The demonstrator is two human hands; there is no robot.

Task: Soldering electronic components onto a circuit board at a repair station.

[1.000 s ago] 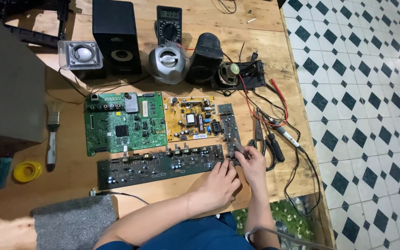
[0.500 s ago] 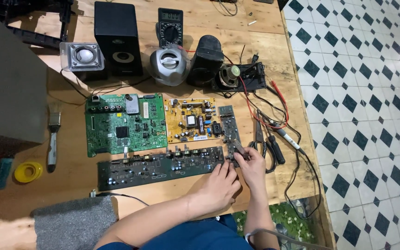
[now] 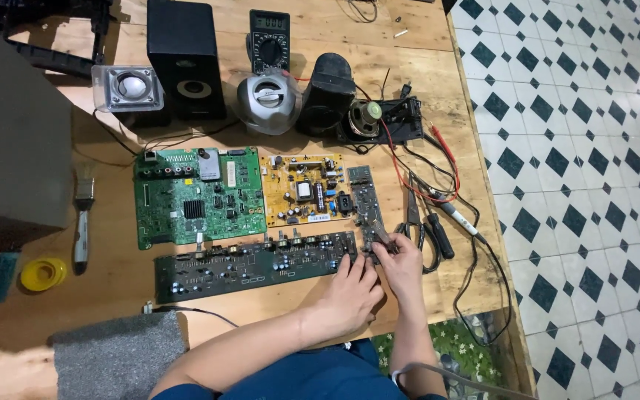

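I see my right hand (image 3: pixel 401 263) with fingers pinched on the near end of the narrow dark circuit strip (image 3: pixel 364 204), its long axis running away across the wooden counter (image 3: pixel 424 96), left hand (image 3: pixel 353 292) flat just beside, fingers spread.

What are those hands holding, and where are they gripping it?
Both hands work at the near end of the narrow dark circuit board. The right hand pinches that end; the left hand touches beside it. Whether a small tool is held cannot be told.
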